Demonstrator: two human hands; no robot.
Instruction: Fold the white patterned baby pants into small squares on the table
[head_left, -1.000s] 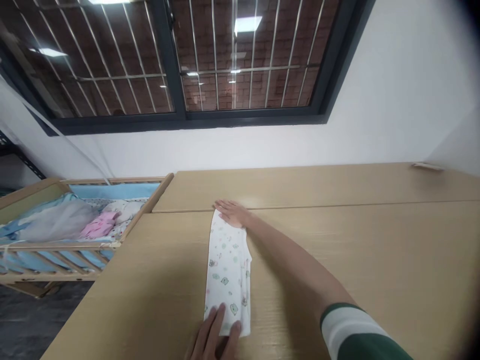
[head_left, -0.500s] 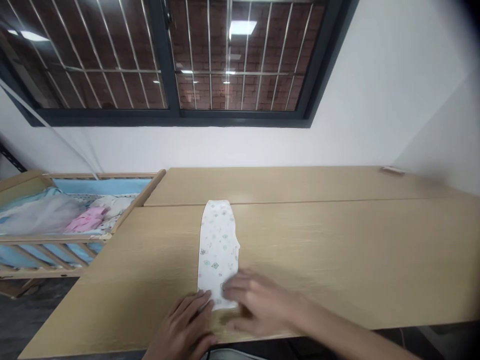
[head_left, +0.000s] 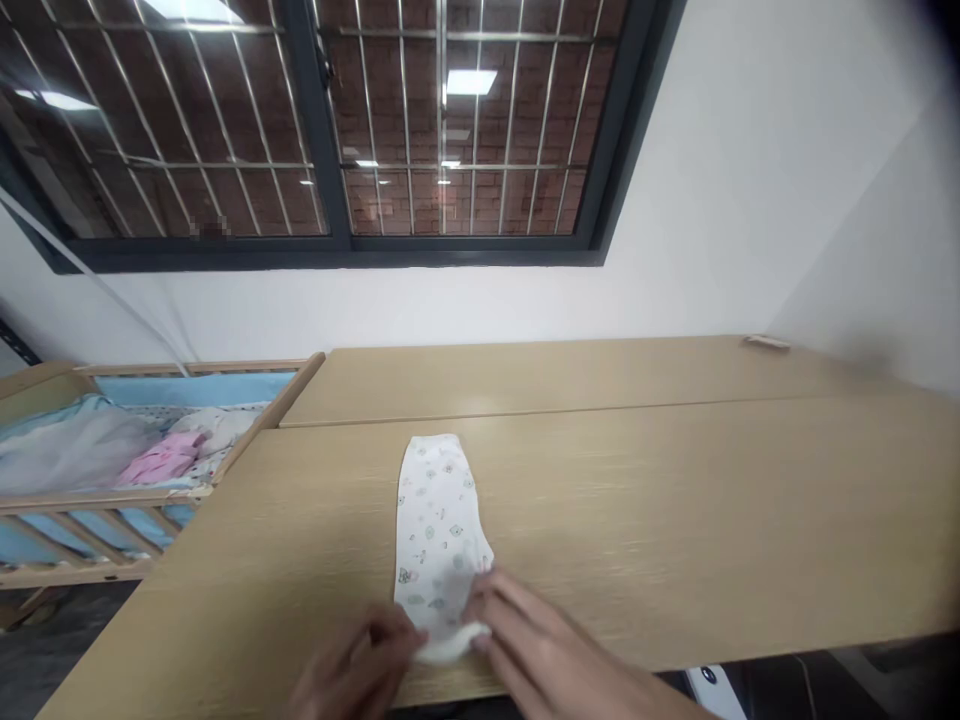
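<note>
A pair of white baby pants [head_left: 439, 530] with a small green and grey print lies folded lengthwise on the wooden table [head_left: 637, 510]. My left hand [head_left: 367, 655], a little blurred, has its fingers pinched on the near left corner of the pants. On the near right side, my right hand [head_left: 525, 635] pinches the same end between thumb and fingers. The cloth between the two hands is slightly raised and curled at that edge. The far end of the pants rests flat on the tabletop.
A wooden crib [head_left: 112, 575] with blue lining stands against the table's left side, with a pink cloth [head_left: 165, 457] inside. Behind the table are a white wall [head_left: 480, 305] and a barred window [head_left: 457, 130]. A small flat object [head_left: 766, 342] lies at the far right edge.
The pants have slid towards me. Both hands, earlier resting or moving over the near end, now pinch its corners, and that edge has lifted and curled.
</note>
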